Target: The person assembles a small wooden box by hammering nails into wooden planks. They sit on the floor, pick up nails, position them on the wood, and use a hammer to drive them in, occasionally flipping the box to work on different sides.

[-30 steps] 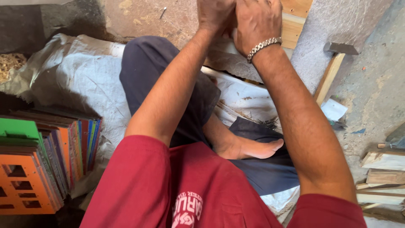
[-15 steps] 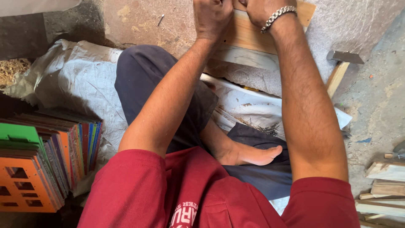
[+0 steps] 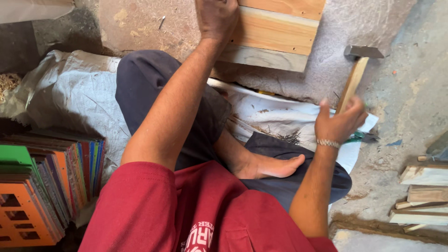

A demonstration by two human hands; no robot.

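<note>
While the fingers [image 3: 347, 108] of the right hand [image 3: 339, 123] curl around the bottom end of the pale wooden handle, the hammer with the grey metal head [image 3: 355, 77] lies on the dusty grey floor [image 3: 410, 98]. The picture is a bit blurry there, so I cannot tell if the grip is tight yet. The handle's long line runs up and away from these fingers, leaning a little to the right, and the head [image 3: 364, 51] is at the far end.

The left hand [image 3: 217, 18] is well apart from the hammer. Its fingers are bent and press down on the left end of the light brown wooden boards [image 3: 275, 30], which lie flat on the floor in front of the person. The hammer head rests just right of these boards. The right hand is much nearer to the hammer.
</note>
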